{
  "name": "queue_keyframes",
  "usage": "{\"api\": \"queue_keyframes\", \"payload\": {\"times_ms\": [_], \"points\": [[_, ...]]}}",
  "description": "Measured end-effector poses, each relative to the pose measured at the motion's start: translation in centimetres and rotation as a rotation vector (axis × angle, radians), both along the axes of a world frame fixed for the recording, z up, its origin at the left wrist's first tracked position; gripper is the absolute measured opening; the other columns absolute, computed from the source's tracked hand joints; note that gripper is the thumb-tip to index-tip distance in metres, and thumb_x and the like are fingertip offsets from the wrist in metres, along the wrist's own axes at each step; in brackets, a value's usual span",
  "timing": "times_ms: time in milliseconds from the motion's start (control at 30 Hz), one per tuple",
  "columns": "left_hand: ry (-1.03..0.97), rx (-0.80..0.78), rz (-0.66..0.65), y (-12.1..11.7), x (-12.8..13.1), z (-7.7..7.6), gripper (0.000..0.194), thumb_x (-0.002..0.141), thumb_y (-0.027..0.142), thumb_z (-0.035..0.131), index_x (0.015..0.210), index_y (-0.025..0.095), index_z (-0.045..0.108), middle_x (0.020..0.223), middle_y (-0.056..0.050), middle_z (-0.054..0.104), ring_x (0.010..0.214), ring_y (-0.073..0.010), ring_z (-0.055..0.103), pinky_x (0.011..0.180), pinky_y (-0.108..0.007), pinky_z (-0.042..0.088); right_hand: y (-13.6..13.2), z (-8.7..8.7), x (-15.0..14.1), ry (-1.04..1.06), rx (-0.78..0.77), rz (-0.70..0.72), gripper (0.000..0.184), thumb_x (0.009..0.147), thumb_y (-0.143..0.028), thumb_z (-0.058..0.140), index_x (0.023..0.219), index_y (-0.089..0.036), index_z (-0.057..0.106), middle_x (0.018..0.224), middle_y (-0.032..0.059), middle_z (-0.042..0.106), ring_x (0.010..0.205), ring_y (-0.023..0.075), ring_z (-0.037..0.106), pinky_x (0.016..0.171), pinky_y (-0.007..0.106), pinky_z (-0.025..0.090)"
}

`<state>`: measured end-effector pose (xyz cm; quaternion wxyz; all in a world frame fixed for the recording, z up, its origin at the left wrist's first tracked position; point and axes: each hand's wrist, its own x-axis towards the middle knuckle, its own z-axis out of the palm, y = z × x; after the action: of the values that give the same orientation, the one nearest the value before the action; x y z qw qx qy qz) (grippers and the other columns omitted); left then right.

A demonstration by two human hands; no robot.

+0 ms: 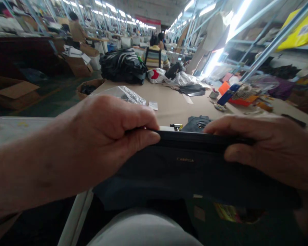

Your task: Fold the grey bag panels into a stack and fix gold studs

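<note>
A dark navy bag (190, 171) with small gold lettering on its front stands close in front of me, its top edge level. My left hand (110, 136) is closed in a pinch on the left end of that top edge, thumb below and fingers curled over. My right hand (267, 147) grips the right end of the same edge, fingers over the top and thumb on the front face. The lower part of the bag hangs down toward my lap and is partly in shadow.
A long tan worktable (169, 102) runs ahead, carrying a clear plastic bag (123, 93), a small dark fabric piece (197, 123), orange and blue items (228, 94) and a heap of black material (123, 65). Cardboard boxes (78, 63) stand left. People sit farther back (156, 51).
</note>
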<state>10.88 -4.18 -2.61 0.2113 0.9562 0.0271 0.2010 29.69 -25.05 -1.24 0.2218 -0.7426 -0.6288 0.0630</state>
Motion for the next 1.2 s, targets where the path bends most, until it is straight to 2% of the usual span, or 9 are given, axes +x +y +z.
{"api": "queue_keyframes", "payload": {"times_ms": [100, 200, 300, 400, 500, 767, 933, 1067, 1200], "points": [[0.201, -0.15, -0.019, 2.6, 0.2, -3.2, 0.034, 0.083, 0.042, 0.047, 0.076, 0.017, 0.068, 0.059, 0.004, 0.055, 0.059, -0.0103, 0.054, 0.061, -0.021, 0.039, -0.2, -5.1, 1.9, 0.387, -0.187, -0.032, 0.033, 0.084, -0.051, 0.061, 0.102, -0.024, 0.066, 0.084, 0.0004, 0.066, 0.071, 0.0177, 0.06, 0.058, 0.026, 0.046], [0.386, -0.174, -0.008, 4.7, 1.7, -8.4, 0.025, 0.083, 0.034, 0.05, 0.073, 0.019, 0.066, 0.065, 0.002, 0.062, 0.059, -0.0127, 0.054, 0.058, -0.023, 0.037, 0.6, -12.1, 3.1, 0.598, -0.294, -0.136, 0.034, 0.087, -0.049, 0.053, 0.087, -0.017, 0.064, 0.073, 0.0007, 0.061, 0.061, 0.0144, 0.054, 0.053, 0.024, 0.041], [0.513, -0.103, 0.016, 5.4, 3.2, -13.1, 0.025, 0.087, 0.031, 0.047, 0.072, 0.018, 0.063, 0.07, -0.002, 0.065, 0.064, -0.0151, 0.057, 0.062, -0.025, 0.039, 1.9, -18.0, 3.1, 0.359, -0.285, -0.24, 0.03, 0.092, -0.037, 0.048, 0.073, -0.017, 0.06, 0.067, 0.0003, 0.057, 0.061, 0.0141, 0.052, 0.057, 0.024, 0.039], [0.581, -0.012, 0.067, 5.3, 4.3, -15.9, 0.026, 0.089, 0.03, 0.045, 0.075, 0.017, 0.063, 0.075, -0.006, 0.068, 0.07, -0.018, 0.061, 0.065, -0.027, 0.04, 3.2, -21.0, 3.1, 0.0, -0.263, -0.221, 0.026, 0.094, -0.025, 0.047, 0.073, -0.016, 0.061, 0.083, 0.0049, 0.061, 0.083, 0.0183, 0.055, 0.074, 0.027, 0.041], [0.599, 0.066, 0.11, 5.3, 5.0, -16.9, 0.027, 0.09, 0.032, 0.044, 0.078, 0.017, 0.064, 0.079, -0.009, 0.068, 0.075, -0.0207, 0.063, 0.068, -0.028, 0.041, 3.8, -21.8, 3.5, -0.125, -0.279, -0.223, 0.024, 0.095, -0.022, 0.046, 0.079, -0.016, 0.063, 0.088, 0.0068, 0.061, 0.089, 0.0196, 0.056, 0.078, 0.028, 0.041], [0.641, 0.217, 0.156, 5.4, 5.9, -17.8, 0.032, 0.092, 0.037, 0.043, 0.084, 0.016, 0.066, 0.08, -0.012, 0.068, 0.074, -0.0242, 0.064, 0.065, -0.031, 0.042, 4.1, -22.4, 4.8, -0.107, -0.236, -0.226, 0.023, 0.093, -0.023, 0.053, 0.075, -0.016, 0.065, 0.085, 0.0048, 0.058, 0.083, 0.016, 0.055, 0.075, 0.025, 0.04], [0.363, 0.451, 0.117, 2.1, 5.8, -18.1, 0.017, 0.089, 0.025, 0.052, 0.092, 0.014, 0.064, 0.095, -0.015, 0.065, 0.097, -0.0304, 0.057, 0.083, -0.043, 0.041, 4.2, -23.2, 5.2, -0.033, -0.231, -0.242, 0.021, 0.091, -0.023, 0.059, 0.072, -0.015, 0.063, 0.083, 0.0029, 0.055, 0.074, 0.0135, 0.055, 0.07, 0.023, 0.04], [0.238, 0.423, -0.094, -1.5, 5.3, -20.1, 0.036, 0.089, 0.039, 0.053, 0.12, 0.021, 0.058, 0.131, -0.009, 0.053, 0.121, -0.0317, 0.045, 0.101, -0.047, 0.034, 4.0, -22.7, 5.0, -0.041, -0.252, -0.251, 0.019, 0.09, -0.024, 0.059, 0.073, -0.017, 0.063, 0.084, 0.0025, 0.057, 0.074, 0.0131, 0.056, 0.068, 0.023, 0.039], [0.204, 0.407, -0.097, -2.4, 4.8, -23.2, 0.047, 0.091, 0.048, 0.047, 0.132, 0.027, 0.05, 0.143, -0.006, 0.044, 0.131, -0.0316, 0.037, 0.109, -0.049, 0.025, 3.4, -20.0, 8.6, -0.108, -0.212, -0.264, 0.009, 0.09, -0.026, 0.057, 0.087, -0.02, 0.063, 0.089, 0.0014, 0.062, 0.078, 0.0135, 0.058, 0.069, 0.022, 0.039]]}}
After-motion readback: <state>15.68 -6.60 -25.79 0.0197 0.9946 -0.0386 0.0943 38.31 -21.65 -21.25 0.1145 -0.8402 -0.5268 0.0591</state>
